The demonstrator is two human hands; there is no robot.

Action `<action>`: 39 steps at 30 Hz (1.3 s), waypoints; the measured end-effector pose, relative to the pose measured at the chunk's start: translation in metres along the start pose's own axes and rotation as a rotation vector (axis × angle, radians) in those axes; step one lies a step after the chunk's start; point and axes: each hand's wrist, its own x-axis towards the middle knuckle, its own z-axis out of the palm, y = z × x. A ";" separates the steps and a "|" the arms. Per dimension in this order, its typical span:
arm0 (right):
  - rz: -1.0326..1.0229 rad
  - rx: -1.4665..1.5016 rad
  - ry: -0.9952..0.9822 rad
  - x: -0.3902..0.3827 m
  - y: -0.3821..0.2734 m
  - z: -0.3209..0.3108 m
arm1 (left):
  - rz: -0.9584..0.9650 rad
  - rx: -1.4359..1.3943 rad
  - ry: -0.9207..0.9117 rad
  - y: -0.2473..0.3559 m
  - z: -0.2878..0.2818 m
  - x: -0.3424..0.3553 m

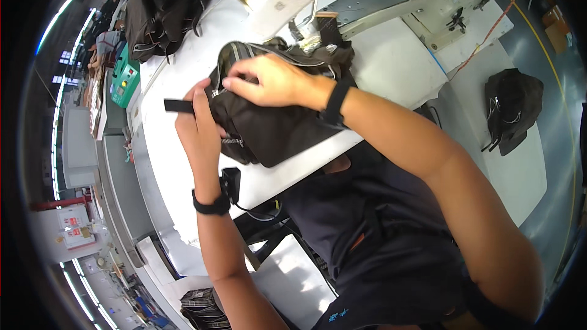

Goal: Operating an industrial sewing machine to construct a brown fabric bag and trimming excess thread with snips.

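Observation:
A dark brown-black fabric bag [269,125] with metal zippers and a plaid lining showing at its opening lies on the white work table. My left hand [199,119] is closed round the bag's left side, near two short zipper ends [219,92]. A short black strap [178,106] sticks out leftward from behind its fingers. Over the top of the bag lies my right hand [272,79], fingers bent and closed at the fabric beside the upper zipper end. What its fingertips pinch is partly hidden. Both wrists wear black bands.
Just behind the bag stands a sewing machine [385,6] with a lit lamp. More dark bags are piled [162,12] at the far left. Another bag [513,107] lies on a white surface at the right. A green box [125,76] stands left of the table [165,171].

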 end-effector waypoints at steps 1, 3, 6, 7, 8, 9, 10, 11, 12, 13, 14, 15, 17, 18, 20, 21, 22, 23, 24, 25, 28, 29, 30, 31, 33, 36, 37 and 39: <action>0.001 -0.008 0.017 0.010 0.011 -0.002 | 0.008 0.013 -0.016 -0.003 0.007 0.016; 0.083 -0.033 0.091 0.033 0.028 -0.004 | -0.012 -0.019 -0.049 -0.009 0.017 0.044; -0.040 -0.025 0.226 0.055 0.036 0.011 | -0.025 -0.075 -0.071 -0.013 0.008 0.069; -0.069 0.030 0.180 0.061 0.033 0.021 | -0.012 0.008 -0.057 -0.014 -0.006 0.069; -0.027 0.031 0.056 0.068 0.028 0.033 | -0.030 0.136 -0.047 -0.014 -0.025 0.066; 0.049 0.003 -0.061 0.074 0.023 0.045 | -0.011 0.282 -0.037 -0.016 -0.042 0.061; -0.030 0.037 -0.097 0.078 0.017 0.059 | -0.034 0.236 -0.010 -0.019 -0.056 0.053; -0.022 0.026 -0.191 0.082 0.013 0.068 | -0.064 0.231 0.053 -0.025 -0.066 0.044; -0.081 0.066 -0.142 0.087 0.011 0.071 | -0.048 0.224 0.038 -0.031 -0.072 0.036; -0.054 0.046 -0.257 0.091 0.009 0.074 | -0.057 0.137 0.050 -0.036 -0.076 0.028; 0.000 -0.005 -0.387 0.095 0.005 0.076 | -0.120 0.031 0.073 -0.040 -0.080 0.022; 0.014 -0.020 -0.378 0.097 0.003 0.073 | -0.161 0.024 0.052 -0.042 -0.079 0.017; -0.010 -0.181 -0.282 0.088 0.001 0.063 | -0.114 -0.079 0.084 -0.043 -0.066 0.018; -0.034 -0.285 -0.212 0.076 -0.002 0.058 | -0.065 -0.134 0.061 -0.041 -0.058 0.020; -0.080 -0.388 -0.070 0.053 -0.006 0.043 | -0.055 -0.169 0.076 -0.030 -0.039 0.024; -0.132 -0.385 -0.001 0.038 -0.006 0.033 | -0.029 -0.183 0.054 -0.024 -0.030 0.023; -0.181 -0.399 0.061 0.024 -0.008 0.023 | -0.012 -0.217 0.032 -0.017 -0.020 0.023; -0.270 -0.403 0.158 0.010 -0.009 0.013 | -0.036 -0.253 0.023 -0.010 -0.010 0.020; -0.325 -0.399 0.230 -0.002 -0.011 0.005 | 0.003 -0.305 0.001 -0.004 -0.001 0.016; -0.353 -0.415 0.286 -0.013 -0.013 -0.002 | 0.043 -0.344 -0.011 0.002 0.007 0.013; -0.343 -0.318 0.321 -0.039 -0.021 -0.022 | 0.058 -0.355 -0.026 0.015 0.026 0.001; -0.305 -0.235 0.330 -0.046 -0.025 -0.026 | 0.082 -0.344 -0.032 0.019 0.029 -0.001; -0.311 -0.287 0.321 -0.052 -0.030 -0.030 | 0.107 -0.331 -0.039 0.022 0.033 -0.002; -0.308 -0.285 0.318 -0.056 -0.034 -0.033 | 0.102 -0.330 -0.039 0.025 0.037 -0.002; -0.277 -0.344 0.349 -0.064 -0.042 -0.041 | 0.203 -0.242 0.015 0.031 0.044 -0.002; -0.245 -0.391 0.411 -0.070 -0.046 -0.059 | 0.141 -0.312 -0.005 0.041 0.059 -0.010; -0.214 -0.424 0.440 -0.071 -0.046 -0.064 | 0.127 -0.366 -0.026 0.045 0.064 -0.014; -0.206 -0.488 0.480 -0.072 -0.044 -0.073 | 0.084 -0.389 -0.061 0.052 0.073 -0.016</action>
